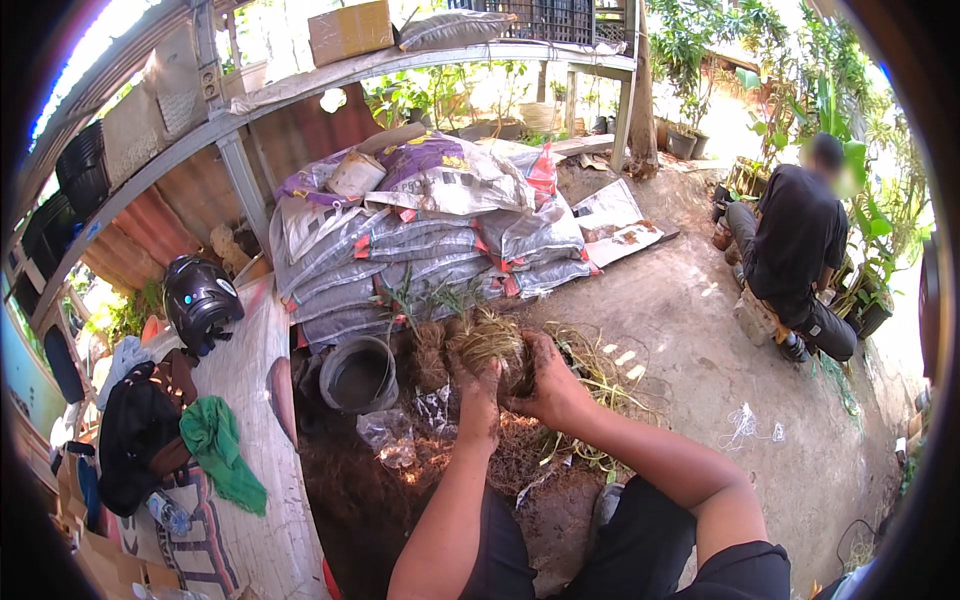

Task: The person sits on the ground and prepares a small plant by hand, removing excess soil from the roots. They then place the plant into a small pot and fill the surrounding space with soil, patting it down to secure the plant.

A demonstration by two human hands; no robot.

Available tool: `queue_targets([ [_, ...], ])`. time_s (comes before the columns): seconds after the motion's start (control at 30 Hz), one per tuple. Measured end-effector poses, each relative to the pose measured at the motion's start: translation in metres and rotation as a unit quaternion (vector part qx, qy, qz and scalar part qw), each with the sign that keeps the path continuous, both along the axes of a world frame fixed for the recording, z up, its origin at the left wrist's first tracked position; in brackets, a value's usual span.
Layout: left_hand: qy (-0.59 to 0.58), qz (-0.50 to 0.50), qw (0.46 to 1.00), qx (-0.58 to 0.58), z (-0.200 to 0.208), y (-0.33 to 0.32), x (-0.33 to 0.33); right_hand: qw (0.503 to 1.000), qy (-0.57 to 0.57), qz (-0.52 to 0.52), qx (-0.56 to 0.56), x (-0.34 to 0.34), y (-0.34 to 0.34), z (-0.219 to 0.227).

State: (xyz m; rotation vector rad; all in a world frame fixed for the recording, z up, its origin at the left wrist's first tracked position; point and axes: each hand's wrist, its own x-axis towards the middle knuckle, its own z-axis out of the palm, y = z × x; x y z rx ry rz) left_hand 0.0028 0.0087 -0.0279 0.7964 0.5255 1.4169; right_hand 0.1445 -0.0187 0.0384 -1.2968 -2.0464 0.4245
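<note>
Between my two soil-covered hands is a round root ball with pale, wiry roots wound over its surface. My left hand closes on its near left side, and my right hand curves round its right side. Green leaves stick out beyond it. A second brown root clump stands just left of the one I hold. Farther left is a grey bucket, dark inside. Crumpled clear plastic lies on the soil below it, and cut yellowish-green stems are strewn to the right.
Stacked grey sacks rise beyond my hands. At left, a white-covered surface bears a black helmet, a green cloth and dark clothing. Another person sits low at right, beside potted plants. White string lies on the ground.
</note>
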Motion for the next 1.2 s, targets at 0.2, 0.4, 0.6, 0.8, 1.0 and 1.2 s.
queue_targets([
  [0.2,-0.032,0.006,0.996,-0.086,0.018,-0.01,0.003,1.0,-0.005,0.016,-0.011,0.029,0.006,0.006],
  [0.4,0.218,-0.001,0.974,-0.068,0.025,-0.007,-0.03,0.974,-0.16,0.154,0.041,0.044,0.004,0.006],
  [0.6,0.549,-0.117,0.809,0.174,0.025,-0.024,-0.035,0.956,-0.2,0.213,-0.003,0.049,-0.006,-0.006],
  [0.8,0.513,-0.123,0.819,0.227,0.031,-0.028,-0.036,0.961,-0.167,0.212,-0.067,0.047,-0.014,0.016],
  [1.0,0.524,-0.09,0.804,0.267,0.028,-0.029,-0.03,0.961,-0.178,0.213,0.01,0.058,-0.014,0.013],
  [1.2,0.525,-0.052,0.82,0.222,0.013,-0.027,-0.031,0.963,-0.217,0.16,-0.012,0.05,-0.021,0.023],
])
